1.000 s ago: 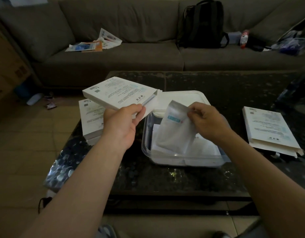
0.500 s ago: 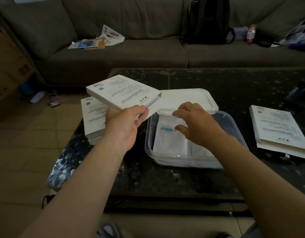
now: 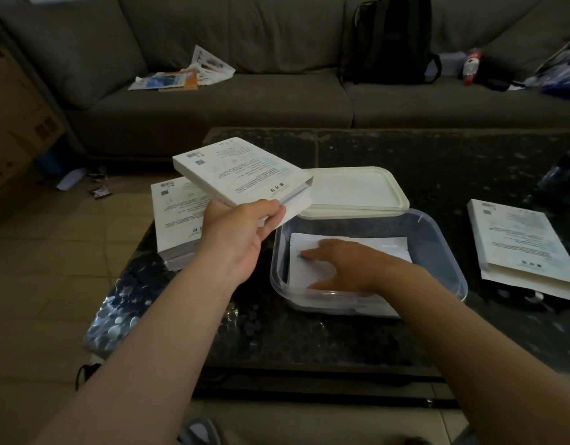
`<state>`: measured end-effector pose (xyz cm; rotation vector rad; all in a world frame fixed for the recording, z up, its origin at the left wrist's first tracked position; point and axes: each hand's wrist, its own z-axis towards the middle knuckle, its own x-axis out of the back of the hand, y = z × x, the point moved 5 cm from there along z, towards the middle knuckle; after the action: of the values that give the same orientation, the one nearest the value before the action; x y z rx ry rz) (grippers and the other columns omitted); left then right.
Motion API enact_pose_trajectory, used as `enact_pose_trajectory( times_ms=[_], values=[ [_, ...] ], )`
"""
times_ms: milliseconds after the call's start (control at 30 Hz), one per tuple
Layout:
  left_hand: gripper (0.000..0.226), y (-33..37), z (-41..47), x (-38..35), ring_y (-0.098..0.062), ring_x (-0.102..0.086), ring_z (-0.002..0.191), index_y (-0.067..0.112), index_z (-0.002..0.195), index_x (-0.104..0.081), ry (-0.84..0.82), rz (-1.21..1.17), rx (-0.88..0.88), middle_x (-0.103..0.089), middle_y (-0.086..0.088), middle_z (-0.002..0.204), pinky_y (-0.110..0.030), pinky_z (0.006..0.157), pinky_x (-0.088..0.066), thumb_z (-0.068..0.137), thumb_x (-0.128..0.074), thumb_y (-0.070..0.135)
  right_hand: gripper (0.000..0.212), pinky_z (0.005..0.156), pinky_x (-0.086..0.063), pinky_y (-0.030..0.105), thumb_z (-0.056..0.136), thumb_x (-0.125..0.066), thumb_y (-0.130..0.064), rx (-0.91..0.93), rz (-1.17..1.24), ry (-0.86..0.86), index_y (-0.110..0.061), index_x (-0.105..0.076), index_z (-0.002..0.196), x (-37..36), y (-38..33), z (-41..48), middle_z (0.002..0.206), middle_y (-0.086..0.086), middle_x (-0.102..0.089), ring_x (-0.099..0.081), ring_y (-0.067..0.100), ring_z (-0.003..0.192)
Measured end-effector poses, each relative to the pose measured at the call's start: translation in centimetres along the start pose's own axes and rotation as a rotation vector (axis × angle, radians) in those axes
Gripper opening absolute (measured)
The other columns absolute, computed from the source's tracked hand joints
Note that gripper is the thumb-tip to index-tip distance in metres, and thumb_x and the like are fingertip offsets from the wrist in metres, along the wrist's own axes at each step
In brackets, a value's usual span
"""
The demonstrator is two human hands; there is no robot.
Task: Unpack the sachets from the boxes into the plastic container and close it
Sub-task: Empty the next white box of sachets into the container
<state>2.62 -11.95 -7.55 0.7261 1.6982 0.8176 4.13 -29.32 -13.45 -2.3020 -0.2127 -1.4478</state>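
The open box (image 3: 245,170) was pinched in the left hand (image 3: 237,236), its mouth facing the container (image 3: 437,245) by the table's near edge. The right hand (image 3: 348,264), spread flat, pressed the sachets (image 3: 389,247) inside.

A clear plastic container (image 3: 444,252) is sitting open near the table's front edge, white sachets (image 3: 312,261) lying flat inside, its white lid (image 3: 354,191) resting just behind it. One white box (image 3: 242,171) is tilting above the table's left side, open end toward the container; another box (image 3: 174,216) is lying at the left edge, and a third (image 3: 518,242) toward the right.
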Motion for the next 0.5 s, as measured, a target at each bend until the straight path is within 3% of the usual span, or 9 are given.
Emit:
enact_pose_trajectory(
  times_ms=[67, 200, 300, 367, 433, 500],
  values=[
    [0.048, 0.0, 0.0, -0.1, -0.026, -0.069, 0.116, 0.013, 0.12, -0.061, -0.017, -0.004, 0.006, -0.072, -0.005, 0.123, -0.03, 0.08, -0.064, 0.086, -0.067, -0.021, 0.076, 0.118, -0.024, 0.047, 0.083, -0.058, -0.067, -0.01, -0.012, -0.011, -0.048, -0.026, 0.149, -0.1, 0.1, 0.1, 0.162, -0.001, -0.019, -0.023, 0.024, 0.147],
    [0.053, -0.2, -0.1, -0.2, -0.027, -0.069, 0.117, 0.008, 0.13, -0.057, -0.032, -0.027, 0.035, -0.072, -0.007, 0.125, -0.032, 0.081, -0.065, 0.086, -0.067, -0.02, 0.078, 0.116, -0.014, 0.063, 0.083, -0.048, -0.075, -0.059, -0.145, -0.068, -0.054, -0.014, 0.149, -0.3, 0.5, -0.1, 0.164, -0.007, -0.006, -0.011, 0.027, 0.15],
    [0.057, -0.4, -0.2, -0.4, -0.028, -0.07, 0.118, 0.006, 0.135, -0.055, -0.038, -0.046, 0.047, -0.072, -0.008, 0.127, -0.032, 0.081, -0.065, 0.086, -0.068, -0.019, 0.074, 0.114, -0.013, 0.066, 0.082, -0.051, -0.074, -0.074, -0.123, -0.055, -0.054, -0.022, 0.147, 0.1, 0.2, -0.5, 0.162, -0.007, -0.017, -0.018, 0.026, 0.148],
    [0.058, -0.4, -0.2, -0.5, -0.027, -0.07, 0.118, 0.006, 0.136, -0.055, -0.039, -0.06, 0.046, -0.073, -0.009, 0.127, -0.032, 0.08, -0.064, 0.086, -0.069, -0.019, 0.057, 0.11, -0.03, 0.06, 0.083, -0.06, -0.065, -0.112, -0.017, 0.114, -0.044, -0.049, 0.135, 1.2, 0.0, -0.8, 0.147, -0.004, -0.045, -0.042, 0.024, 0.134],
    [0.056, -0.4, -0.3, -0.5, -0.026, -0.072, 0.116, 0.005, 0.135, -0.056, -0.044, -0.067, 0.04, -0.074, -0.009, 0.126, -0.033, 0.081, -0.065, 0.086, -0.069, -0.018, 0.024, 0.091, -0.053, 0.041, 0.089, -0.065, -0.045, -0.133, 0.166, 0.448, -0.028, -0.068, 0.105, 3.5, -0.2, -1.6, 0.112, -0.001, -0.069, -0.063, 0.017, 0.1],
    [0.054, -0.3, -0.3, -0.6, -0.025, -0.072, 0.116, 0.006, 0.135, -0.057, -0.053, -0.056, 0.031, -0.075, -0.008, 0.125, -0.032, 0.082, -0.065, 0.087, -0.068, -0.017, 0.012, 0.068, -0.055, 0.026, 0.091, -0.064, -0.026, -0.147, 0.488, 0.68, -0.019, -0.069, 0.084, 5.5, -0.3, -2.9, 0.082, 0.001, -0.07, -0.066, 0.014, 0.074]
  ],
)
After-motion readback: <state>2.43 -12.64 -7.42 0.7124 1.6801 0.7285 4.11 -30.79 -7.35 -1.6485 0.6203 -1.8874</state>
